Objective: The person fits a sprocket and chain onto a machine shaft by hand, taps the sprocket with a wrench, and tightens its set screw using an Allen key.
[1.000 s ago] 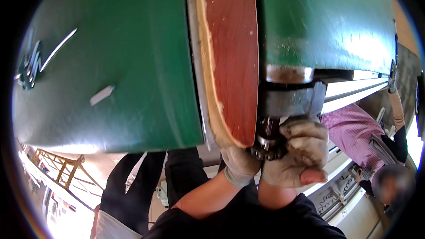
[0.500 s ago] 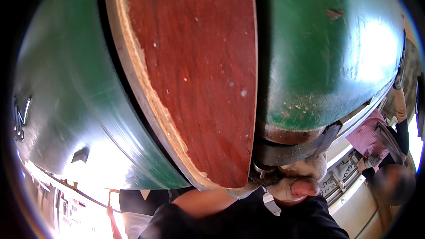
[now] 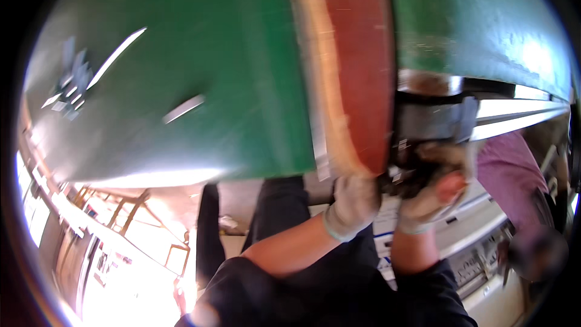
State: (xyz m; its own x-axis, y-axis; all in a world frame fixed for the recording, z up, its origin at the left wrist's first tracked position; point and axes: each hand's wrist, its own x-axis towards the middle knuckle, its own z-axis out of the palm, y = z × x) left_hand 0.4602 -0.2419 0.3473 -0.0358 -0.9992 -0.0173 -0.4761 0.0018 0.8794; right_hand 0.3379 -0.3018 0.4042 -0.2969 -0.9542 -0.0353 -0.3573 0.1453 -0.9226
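A long reddish-brown wooden board (image 3: 357,54) with a rough pale edge lies between a wide green surface (image 3: 200,66) on its left and another green surface (image 3: 484,24) on its right. My left hand (image 3: 356,201), in a pale glove, is closed at the board's near end; its fingertips are hidden. Just right of it, my right hand (image 3: 437,197) curls around a dark metal part (image 3: 411,169) beneath the right surface's edge. That glove leaves the thumb tip bare. Motion blur hides the part's exact kind. Above it sits a worn metal roller end (image 3: 428,83).
Loose metal tools (image 3: 75,79) and a small metal block (image 3: 184,108) lie on the left green surface. At the right, another person in a pink garment (image 3: 508,169) is close by. A wooden chair-like frame (image 3: 124,212) stands beyond the left surface's near edge.
The view has swung, so the board, tools and right surface's edge appear shifted. My left hand, mostly hidden behind the board before, now shows at its near end. My right hand stays by the metal part.
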